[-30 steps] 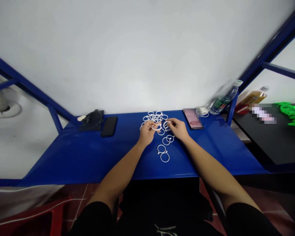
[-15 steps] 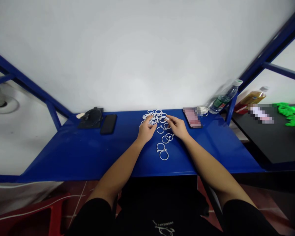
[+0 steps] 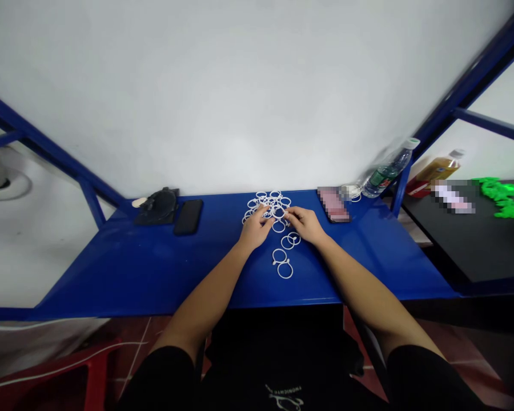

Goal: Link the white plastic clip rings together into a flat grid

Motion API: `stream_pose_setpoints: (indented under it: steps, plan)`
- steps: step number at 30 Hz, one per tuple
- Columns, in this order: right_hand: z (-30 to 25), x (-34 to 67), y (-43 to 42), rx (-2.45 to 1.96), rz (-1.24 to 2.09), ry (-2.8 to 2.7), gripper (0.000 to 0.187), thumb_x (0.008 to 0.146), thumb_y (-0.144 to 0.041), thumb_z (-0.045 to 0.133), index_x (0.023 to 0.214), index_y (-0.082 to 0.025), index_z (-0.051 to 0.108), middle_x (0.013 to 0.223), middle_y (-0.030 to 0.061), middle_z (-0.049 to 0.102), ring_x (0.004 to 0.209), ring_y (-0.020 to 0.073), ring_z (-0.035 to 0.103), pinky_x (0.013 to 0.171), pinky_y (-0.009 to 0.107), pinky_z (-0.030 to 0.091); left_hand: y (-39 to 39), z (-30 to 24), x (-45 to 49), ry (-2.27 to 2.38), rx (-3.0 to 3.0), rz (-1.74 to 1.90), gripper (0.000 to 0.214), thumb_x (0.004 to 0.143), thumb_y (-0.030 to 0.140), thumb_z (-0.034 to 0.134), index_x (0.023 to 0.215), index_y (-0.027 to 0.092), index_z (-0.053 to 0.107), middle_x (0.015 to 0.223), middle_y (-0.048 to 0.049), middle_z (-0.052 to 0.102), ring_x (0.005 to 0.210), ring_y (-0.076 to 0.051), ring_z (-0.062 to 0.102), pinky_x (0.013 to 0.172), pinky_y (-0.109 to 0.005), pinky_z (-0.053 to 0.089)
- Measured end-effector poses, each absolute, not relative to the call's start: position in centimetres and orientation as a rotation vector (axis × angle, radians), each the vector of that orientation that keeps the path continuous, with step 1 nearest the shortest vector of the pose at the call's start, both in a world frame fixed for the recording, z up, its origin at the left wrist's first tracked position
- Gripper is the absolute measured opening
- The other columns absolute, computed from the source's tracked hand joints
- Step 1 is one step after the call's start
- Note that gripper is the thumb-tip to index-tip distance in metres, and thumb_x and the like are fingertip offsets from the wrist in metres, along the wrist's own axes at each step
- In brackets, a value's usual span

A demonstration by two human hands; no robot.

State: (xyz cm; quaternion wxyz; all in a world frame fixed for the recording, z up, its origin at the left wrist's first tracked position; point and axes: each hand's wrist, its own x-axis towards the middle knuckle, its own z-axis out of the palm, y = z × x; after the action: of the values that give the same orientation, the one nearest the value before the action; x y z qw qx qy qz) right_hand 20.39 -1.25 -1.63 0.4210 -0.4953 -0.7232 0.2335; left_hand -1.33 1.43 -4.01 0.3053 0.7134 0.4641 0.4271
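Right hand shifted its pinched white ring toward 9 o'clock, within reach of both; left hand at pile, grip can't tell.

White wall behind blue table; red tiled floor; black tabletop at right.

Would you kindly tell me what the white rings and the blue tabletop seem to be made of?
White rings: probably smooth plastic, since their slim loops look uniformly moulded. Blue tabletop: perhaps glossy painted metal, given its soft reflections, though uncertain.
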Motion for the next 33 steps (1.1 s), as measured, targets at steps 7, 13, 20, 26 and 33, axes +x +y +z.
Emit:
stream_pose_setpoints:
  steps: [7,13,20,26,33]
  plan:
    - [-0.7,20.9,-1.5,-1.276,0.448,-1.825,0.038,0.104,-0.051,0.050,0.095,-0.022,0.073,0.081,0.0049,0.075,0.073,0.0204,0.069,0.073,0.031,0.052,1.7,-4.4,-1.5,1.250,1.872,1.155,0.040,0.092,0.031,0.074,0.131,0.025,0.071,0.150,-0.0148,0.060,0.086,-0.023,0.079,0.091,-0.039,0.063]
    - [-0.6,22.9,-0.8,-1.348,0.443,-1.766,0.032,0.103,-0.046,0.053,0.101,-0.022,0.074,0.086,0.0057,0.077,0.079,0.0218,0.071,0.074,0.032,0.053,2.0,-4.9,-1.6,1.229,1.870,1.199,0.041,0.091,0.031,0.074,0.132,0.026,0.071,0.151,-0.0149,0.059,0.085,-0.022,0.079,0.089,-0.039,0.064]
    - [-0.3,26.9,-0.1,-1.523,0.413,-1.938,0.024,0.098,-0.035,0.058,0.098,-0.021,0.077,0.092,0.0070,0.079,0.081,0.0229,0.070,0.072,0.031,0.049,1.9,-4.9,-1.5,1.220,1.948,1.088,0.043,0.092,0.031,0.073,0.133,0.023,0.069,0.162,-0.0165,0.047,0.109,-0.027,0.076,0.094,-0.042,0.062]
    - [0.2,28.3,-0.3,-1.715,0.317,-1.904,0.017,0.083,-0.017,0.059,0.081,-0.020,0.076,0.079,0.0050,0.077,0.074,0.0221,0.067,0.068,0.030,0.045,1.8,-5.0,-1.5,1.239,2.044,1.054,0.047,0.091,0.035,0.075,0.136,0.024,0.067,0.162,-0.0157,0.047,0.143,-0.034,0.054,0.104,-0.049,0.057]
    - [-1.5,28.2,0.4,-1.738,0.350,-1.887,0.018,0.080,-0.014,0.060,0.086,-0.021,0.076,0.078,0.0043,0.076,0.068,0.0201,0.066,0.064,0.028,0.046,1.5,-4.3,-1.5,1.183,2.123,0.977,0.031,0.094,0.033,0.070,0.124,0.024,0.074,0.124,-0.0093,0.077,0.117,-0.028,0.072,0.103,-0.048,0.058]
